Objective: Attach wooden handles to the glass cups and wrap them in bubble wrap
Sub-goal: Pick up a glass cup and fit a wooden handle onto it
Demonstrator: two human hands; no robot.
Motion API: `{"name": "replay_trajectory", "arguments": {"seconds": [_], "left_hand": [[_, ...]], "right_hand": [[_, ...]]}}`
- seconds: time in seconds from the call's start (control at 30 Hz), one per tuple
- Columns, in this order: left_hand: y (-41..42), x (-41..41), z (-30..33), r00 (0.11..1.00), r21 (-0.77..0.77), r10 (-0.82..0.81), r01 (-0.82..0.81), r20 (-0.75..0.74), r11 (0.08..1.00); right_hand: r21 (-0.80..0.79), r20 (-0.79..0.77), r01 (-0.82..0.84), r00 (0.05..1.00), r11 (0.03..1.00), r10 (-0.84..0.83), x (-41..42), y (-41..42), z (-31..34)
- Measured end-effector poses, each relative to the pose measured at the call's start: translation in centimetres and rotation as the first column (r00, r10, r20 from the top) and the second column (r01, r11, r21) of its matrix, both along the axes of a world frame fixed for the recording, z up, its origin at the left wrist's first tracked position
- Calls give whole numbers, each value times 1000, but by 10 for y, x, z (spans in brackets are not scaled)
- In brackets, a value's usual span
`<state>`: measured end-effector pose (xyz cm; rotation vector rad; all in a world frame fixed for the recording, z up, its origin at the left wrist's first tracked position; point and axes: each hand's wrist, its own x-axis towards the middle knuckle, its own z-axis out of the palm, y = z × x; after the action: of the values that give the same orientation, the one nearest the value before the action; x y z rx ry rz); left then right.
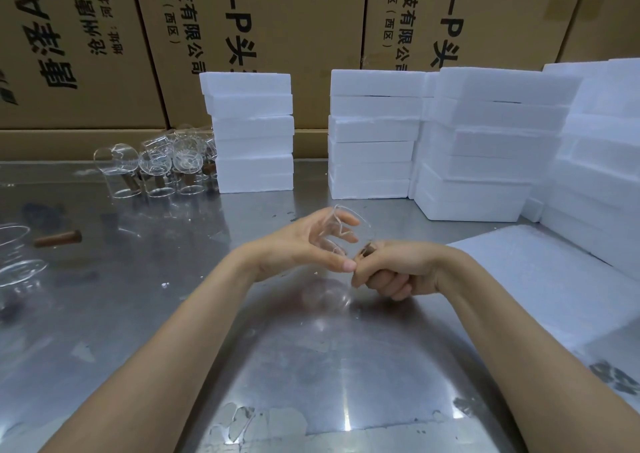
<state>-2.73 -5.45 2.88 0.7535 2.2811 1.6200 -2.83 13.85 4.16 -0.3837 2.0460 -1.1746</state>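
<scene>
Above the middle of the metal table I hold a clear glass cup between both hands. My left hand cups its side, fingers and thumb curved round the glass. My right hand is closed in a fist round something at the cup's near edge; a sliver of brown shows there, but the object is mostly hidden. A loose wooden handle lies at the left. Several glass cups with wooden handles stand at the back left. A sheet of bubble wrap lies at the right.
Stacks of white foam boxes line the back and right. Cardboard cartons form a wall behind them. More clear glass cups sit at the left edge.
</scene>
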Motion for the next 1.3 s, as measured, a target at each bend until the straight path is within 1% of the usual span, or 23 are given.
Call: {"name": "replay_trajectory", "arguments": {"seconds": [0.07,0.13,0.17,0.27,0.37,0.5,0.6,0.7,0.77,0.83,0.9,1.0,1.1,1.23,1.3], "left_hand": [[-2,-2,0,999,23,39,-40,6,999],[-4,-4,-2,994,76,107,-109,29,991],[-6,-5,-2,987,110,150,-156,53,982],[-8,-7,-4,958,193,269,-283,97,939],[-8,-8,-3,936,255,324,-350,137,901],[-5,-7,-3,926,249,356,-377,126,892],[3,-5,-3,921,222,379,-389,88,894],[10,-6,-4,919,167,394,-385,-20,908],[11,-5,-6,917,118,372,-358,-144,926],[9,-7,-11,874,69,381,-379,-303,923],[6,-7,-12,800,82,430,-438,-418,895],[2,-7,-11,692,121,495,-515,-525,849],[2,-4,-8,624,118,528,-575,-576,809],[8,-1,-8,502,67,515,-668,-694,741],[11,1,-8,452,67,507,-694,-734,717]], "right_hand": [[-109,83,85,994,990,-76,-2,1,0],[-237,177,216,968,947,-177,-3,5,3],[-285,188,262,958,922,-215,-3,6,5],[-410,169,379,926,830,-339,-6,8,6],[-511,157,463,879,724,-450,-9,7,2],[-533,21,443,859,721,-511,-8,0,-2],[-580,-40,433,830,690,-556,-7,-5,-4],[-615,-47,464,785,638,-617,-8,-6,-6],[-641,-19,489,761,592,-649,-9,-5,-5],[-664,31,517,741,540,-671,-10,-3,-3],[-675,66,526,742,518,-667,-11,-2,-1],[-664,89,523,765,534,-638,-10,-2,-1],[-655,92,519,776,549,-624,-10,-2,-1],[-612,42,535,758,583,-651,-10,-6,-5],[-591,26,549,746,591,-666,-8,-12,-6]]}}
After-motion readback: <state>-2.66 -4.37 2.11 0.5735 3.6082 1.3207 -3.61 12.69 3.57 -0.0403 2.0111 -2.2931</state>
